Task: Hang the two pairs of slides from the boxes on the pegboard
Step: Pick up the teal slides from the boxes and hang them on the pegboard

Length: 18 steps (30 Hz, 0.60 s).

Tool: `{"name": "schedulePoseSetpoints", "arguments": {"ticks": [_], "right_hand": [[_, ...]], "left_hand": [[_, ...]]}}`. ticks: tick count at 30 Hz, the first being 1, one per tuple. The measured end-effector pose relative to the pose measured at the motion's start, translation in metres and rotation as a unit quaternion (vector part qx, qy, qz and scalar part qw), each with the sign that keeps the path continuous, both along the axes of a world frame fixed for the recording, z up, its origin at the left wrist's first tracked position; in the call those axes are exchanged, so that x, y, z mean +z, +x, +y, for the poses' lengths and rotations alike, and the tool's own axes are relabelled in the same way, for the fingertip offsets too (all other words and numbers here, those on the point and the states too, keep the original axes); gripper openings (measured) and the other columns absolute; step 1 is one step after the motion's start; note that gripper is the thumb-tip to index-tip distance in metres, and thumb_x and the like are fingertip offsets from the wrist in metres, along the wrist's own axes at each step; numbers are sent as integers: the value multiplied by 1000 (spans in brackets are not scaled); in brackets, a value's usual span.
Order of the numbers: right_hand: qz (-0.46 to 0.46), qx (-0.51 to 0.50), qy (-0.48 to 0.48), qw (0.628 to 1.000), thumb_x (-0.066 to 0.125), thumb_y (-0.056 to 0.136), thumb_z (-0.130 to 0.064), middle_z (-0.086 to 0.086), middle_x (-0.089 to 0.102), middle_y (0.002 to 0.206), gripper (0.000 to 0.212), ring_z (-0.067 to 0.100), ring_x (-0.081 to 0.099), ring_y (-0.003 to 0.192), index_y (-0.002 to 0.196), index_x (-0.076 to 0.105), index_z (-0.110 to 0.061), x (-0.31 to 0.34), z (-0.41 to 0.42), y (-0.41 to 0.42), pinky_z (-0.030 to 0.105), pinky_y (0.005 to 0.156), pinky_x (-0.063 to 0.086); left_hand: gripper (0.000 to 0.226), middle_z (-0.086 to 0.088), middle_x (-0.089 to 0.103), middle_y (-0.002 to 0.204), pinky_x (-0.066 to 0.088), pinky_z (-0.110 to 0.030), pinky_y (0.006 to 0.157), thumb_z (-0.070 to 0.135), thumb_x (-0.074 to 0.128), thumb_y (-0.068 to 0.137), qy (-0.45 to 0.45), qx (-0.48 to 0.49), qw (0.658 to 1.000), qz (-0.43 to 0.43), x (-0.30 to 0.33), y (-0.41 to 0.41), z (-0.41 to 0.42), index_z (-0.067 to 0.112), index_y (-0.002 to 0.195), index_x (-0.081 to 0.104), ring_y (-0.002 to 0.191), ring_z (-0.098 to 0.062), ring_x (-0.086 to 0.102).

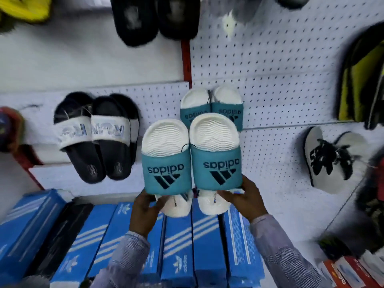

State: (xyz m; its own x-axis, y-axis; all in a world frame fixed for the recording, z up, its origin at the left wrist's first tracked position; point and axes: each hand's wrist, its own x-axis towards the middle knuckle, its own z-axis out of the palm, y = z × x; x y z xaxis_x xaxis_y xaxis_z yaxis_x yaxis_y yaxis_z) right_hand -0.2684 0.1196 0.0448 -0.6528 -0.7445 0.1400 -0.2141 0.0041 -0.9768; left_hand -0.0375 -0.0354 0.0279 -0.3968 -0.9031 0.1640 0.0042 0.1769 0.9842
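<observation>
A pair of white slides with teal adidas straps is held up in front of the white pegboard, heels up and toes down. My left hand grips the toe end of the left slide. My right hand grips the toe end of the right slide. A thin black string joins the two slides near the straps. A second identical pair hangs on the pegboard just above and behind the held pair, partly covered by it.
Blue adidas shoe boxes stand in a row below my hands. A black pair of slides with white straps hangs at the left, dark furry slippers above, and a white shoe with black laces at the right.
</observation>
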Motion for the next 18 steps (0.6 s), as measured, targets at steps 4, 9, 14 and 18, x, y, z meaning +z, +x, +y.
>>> {"name": "schedulePoseSetpoints", "arguments": {"ticks": [4, 9, 14, 18], "right_hand": [[21, -37, -62, 997, 82, 72, -17, -1, 75, 99, 38, 21, 68, 97, 107, 69, -22, 41, 12, -14, 30, 74, 59], [28, -84, -108, 990, 78, 76, -25, 0, 75, 100, 31, 19, 69, 96, 105, 68, -22, 74, 17, -32, 29, 74, 56], [-8, -120, -91, 989, 75, 60, -51, -8, 75, 104, 50, 17, 69, 98, 105, 68, -31, 88, -2, -52, 43, 92, 55], [-6, -129, -5, 992, 75, 71, -41, -1, 72, 113, 45, 17, 65, 95, 113, 67, -25, 84, -23, -61, 33, 91, 51]], "left_hand": [[25, -15, 73, 96, 56, -58, 75, 38, 73, 72, -36, -19, 998, 37, 67, -28, 15, 28, 94, 69, 88, -36, 67], [21, 11, 77, 81, 59, -47, 67, 18, 68, 85, -41, -37, 997, 56, 119, -68, 25, 39, 86, 71, 80, -17, 69], [16, 2, 77, 97, 59, -57, 78, 41, 70, 73, -27, -4, 999, 44, 127, -100, 7, 40, 90, 71, 91, -25, 72], [21, -6, 75, 99, 59, -60, 74, 45, 72, 69, 35, 35, 999, -5, 112, -115, -12, 35, 87, 69, 90, -30, 71]]}}
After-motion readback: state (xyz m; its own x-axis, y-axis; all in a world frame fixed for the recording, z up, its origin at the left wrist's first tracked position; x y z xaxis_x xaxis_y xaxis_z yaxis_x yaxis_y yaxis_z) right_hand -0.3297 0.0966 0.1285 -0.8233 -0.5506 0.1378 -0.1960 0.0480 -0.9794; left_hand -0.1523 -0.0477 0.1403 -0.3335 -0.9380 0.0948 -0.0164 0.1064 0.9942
